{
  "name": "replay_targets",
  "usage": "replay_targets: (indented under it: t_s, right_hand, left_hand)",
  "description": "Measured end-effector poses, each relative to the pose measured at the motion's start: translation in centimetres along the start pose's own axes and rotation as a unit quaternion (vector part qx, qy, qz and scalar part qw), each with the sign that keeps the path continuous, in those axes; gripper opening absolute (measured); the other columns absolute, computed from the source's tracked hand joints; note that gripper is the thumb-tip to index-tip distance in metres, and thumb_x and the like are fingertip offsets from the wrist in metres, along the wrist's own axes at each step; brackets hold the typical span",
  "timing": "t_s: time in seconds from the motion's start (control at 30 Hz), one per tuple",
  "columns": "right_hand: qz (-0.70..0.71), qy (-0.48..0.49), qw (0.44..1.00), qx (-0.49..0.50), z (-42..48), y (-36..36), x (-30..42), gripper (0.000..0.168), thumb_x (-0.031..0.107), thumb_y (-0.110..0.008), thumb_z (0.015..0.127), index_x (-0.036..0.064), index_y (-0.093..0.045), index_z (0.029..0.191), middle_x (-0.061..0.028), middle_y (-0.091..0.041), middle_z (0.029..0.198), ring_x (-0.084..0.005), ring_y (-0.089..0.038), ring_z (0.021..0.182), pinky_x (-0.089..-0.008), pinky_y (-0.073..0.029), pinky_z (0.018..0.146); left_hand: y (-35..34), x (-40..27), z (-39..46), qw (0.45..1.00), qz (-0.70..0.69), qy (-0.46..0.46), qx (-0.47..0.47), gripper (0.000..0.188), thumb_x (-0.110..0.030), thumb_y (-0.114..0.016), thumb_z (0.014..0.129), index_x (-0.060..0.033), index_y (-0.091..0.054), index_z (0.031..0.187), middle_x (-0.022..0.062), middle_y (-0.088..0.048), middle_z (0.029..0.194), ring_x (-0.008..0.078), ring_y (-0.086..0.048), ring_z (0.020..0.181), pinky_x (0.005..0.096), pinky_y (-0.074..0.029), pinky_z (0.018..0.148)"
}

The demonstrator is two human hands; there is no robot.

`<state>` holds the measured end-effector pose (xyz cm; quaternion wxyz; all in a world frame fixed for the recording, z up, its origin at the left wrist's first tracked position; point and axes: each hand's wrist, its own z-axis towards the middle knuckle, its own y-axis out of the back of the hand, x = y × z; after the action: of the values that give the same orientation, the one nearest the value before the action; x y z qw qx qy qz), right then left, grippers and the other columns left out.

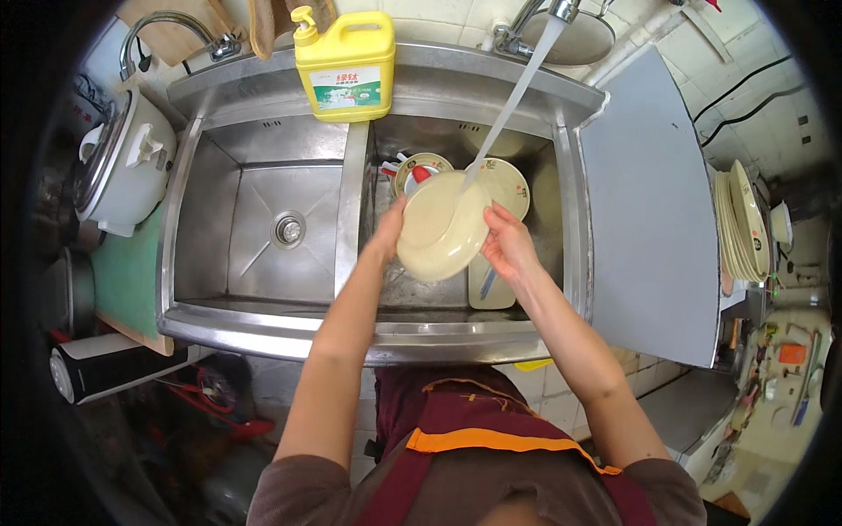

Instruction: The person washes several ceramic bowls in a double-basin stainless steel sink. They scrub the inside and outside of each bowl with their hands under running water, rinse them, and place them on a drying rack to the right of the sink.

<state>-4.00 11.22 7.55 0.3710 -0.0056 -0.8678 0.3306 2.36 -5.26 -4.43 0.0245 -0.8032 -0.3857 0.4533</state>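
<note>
Between my hands, over the right sink basin (411, 296), is a cream plate (434, 237) with its underside facing up. My left hand (393, 227) grips its left rim, and my right hand (508, 242) grips the right rim. Water from the right faucet (564, 10) streams onto the plate's upper right part. Behind it in the basin are a patterned round plate (508, 187) and a small patterned bowl (421, 161) with red and white utensils. A rectangular cream dish (492, 296) lies below my right hand, a blue-grey utensil on it. The held plate partly hides these things.
A yellow detergent jug (348, 66) stands behind the divider. The left basin (283, 263) has a drain strainer (288, 229). A white rice cooker (128, 164) sits left; a grey board (651, 210) and stacked plates (740, 230) are right.
</note>
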Motion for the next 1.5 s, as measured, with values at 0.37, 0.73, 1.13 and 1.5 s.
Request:
replay_targets:
  t_s: [0.37,0.73,1.13,1.5]
  right_hand:
    - [0.050,-0.001,0.998,-0.038,4.3,0.8,-2.6,0.023,0.005,-0.040,0.083,0.001,-0.043,0.106,-0.0071,-0.053,0.096,-0.0146,-0.054,0.082,-0.0263,-0.045,0.071]
    - [0.101,0.031,0.992,-0.076,2.9,1.2,-2.3,0.026,0.006,-0.040,0.084,0.000,-0.039,0.109,-0.0085,-0.051,0.098,-0.0153,-0.053,0.084,-0.0289,-0.045,0.074]
    - [0.018,-0.001,1.000,0.015,3.5,-0.7,-0.9,0.028,0.006,-0.042,0.083,-0.002,-0.039,0.110,-0.0105,-0.052,0.095,-0.0176,-0.054,0.082,-0.0292,-0.046,0.073]
    - [0.152,0.016,0.981,-0.122,5.6,1.8,-2.5,0.024,0.007,-0.038,0.085,0.001,-0.041,0.108,-0.0104,-0.050,0.100,-0.0171,-0.052,0.087,-0.0294,-0.044,0.078]
  left_hand:
    - [-8.7,-5.0,-0.5,0.724,0.595,-0.333,0.110,0.035,-0.031,-0.035,0.081,-0.0094,-0.056,0.100,0.0118,-0.054,0.100,0.0264,-0.049,0.096,0.0330,-0.035,0.084]
    - [2.9,2.9,2.1,0.988,0.094,-0.125,0.007,0.046,-0.036,-0.031,0.086,-0.0004,-0.042,0.114,0.0131,-0.045,0.115,0.0197,-0.043,0.104,0.0288,-0.031,0.089]
    - [-5.4,-6.1,4.7,0.899,0.351,-0.164,0.204,0.038,-0.033,-0.035,0.081,-0.0084,-0.054,0.103,0.0070,-0.051,0.109,0.0196,-0.047,0.100,0.0285,-0.035,0.084]
    - [-4.9,-0.1,-7.5,0.704,0.550,-0.445,-0.064,0.035,-0.027,-0.036,0.083,-0.0113,-0.046,0.113,0.0109,-0.040,0.120,0.0284,-0.032,0.114,0.0418,-0.020,0.095]
